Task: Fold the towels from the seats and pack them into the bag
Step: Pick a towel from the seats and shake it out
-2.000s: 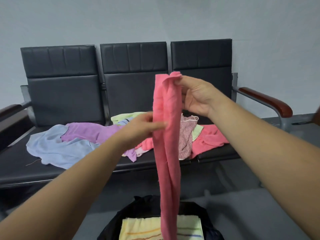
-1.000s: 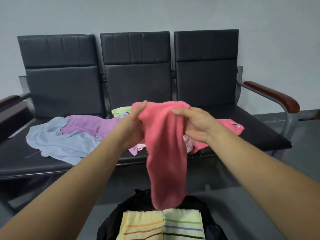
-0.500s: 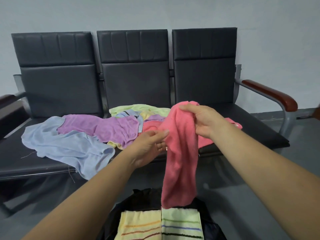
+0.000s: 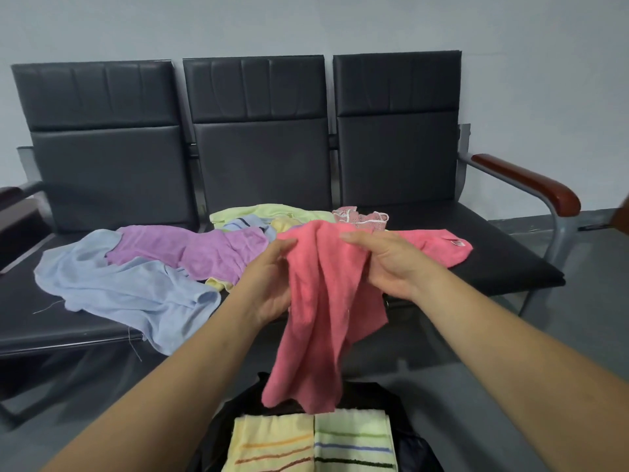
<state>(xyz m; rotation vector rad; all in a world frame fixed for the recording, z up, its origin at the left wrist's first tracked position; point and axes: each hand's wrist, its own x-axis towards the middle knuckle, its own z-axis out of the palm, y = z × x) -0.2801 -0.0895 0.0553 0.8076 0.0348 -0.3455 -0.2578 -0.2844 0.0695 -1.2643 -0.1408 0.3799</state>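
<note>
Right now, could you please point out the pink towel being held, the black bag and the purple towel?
held pink towel (image 4: 326, 301), head view, middle of the hanging cloth.
black bag (image 4: 413, 453), head view, right wall.
purple towel (image 4: 190, 248), head view, centre of cloth.

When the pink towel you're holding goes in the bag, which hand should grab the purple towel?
Probably the left hand: the purple towel lies just beside it, while the right hand is across the pink towel, farther away. Both hold that towel now.
</note>
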